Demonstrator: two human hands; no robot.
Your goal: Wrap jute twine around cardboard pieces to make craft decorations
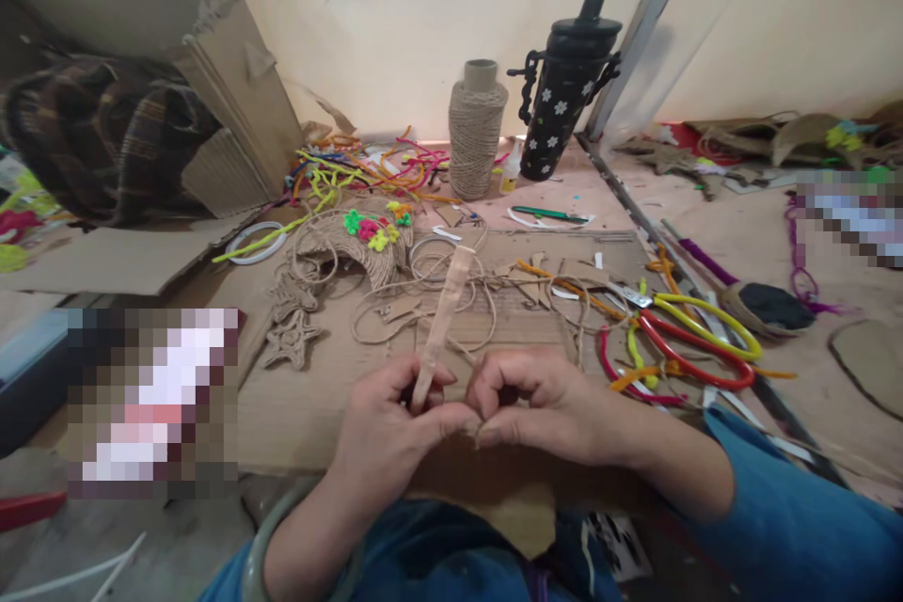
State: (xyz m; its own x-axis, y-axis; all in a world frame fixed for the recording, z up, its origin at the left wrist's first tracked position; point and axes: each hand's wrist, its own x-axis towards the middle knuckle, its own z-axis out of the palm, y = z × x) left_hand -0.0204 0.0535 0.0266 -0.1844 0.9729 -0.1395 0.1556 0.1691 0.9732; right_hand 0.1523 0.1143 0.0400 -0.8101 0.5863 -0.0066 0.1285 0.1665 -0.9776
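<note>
My left hand (pixel 395 423) is closed around the lower end of a flat tan strip (pixel 446 315), which looks like cardboard or wood and tilts up and to the right. Thumb and fingers of my right hand (pixel 532 400) pinch the end of a thin jute cord right at the left thumb tip. Loose jute cord (pixel 367 320) loops over the cardboard just beyond both hands. To the left lie a cord-wrapped star (pixel 293 341) and a cord-covered crescent (pixel 353 249) with colourful pipe-cleaner flowers (pixel 371 228).
Scissors with red and yellow handles (pixel 698 353) lie at right among pipe cleaners. Behind stand a jute spool (pixel 478 132), a small glue bottle (pixel 510 171) and a black flowered tumbler (pixel 564 103). A green cutter (pixel 546 213) lies before them. A cardboard box (pixel 232 103) stands at left.
</note>
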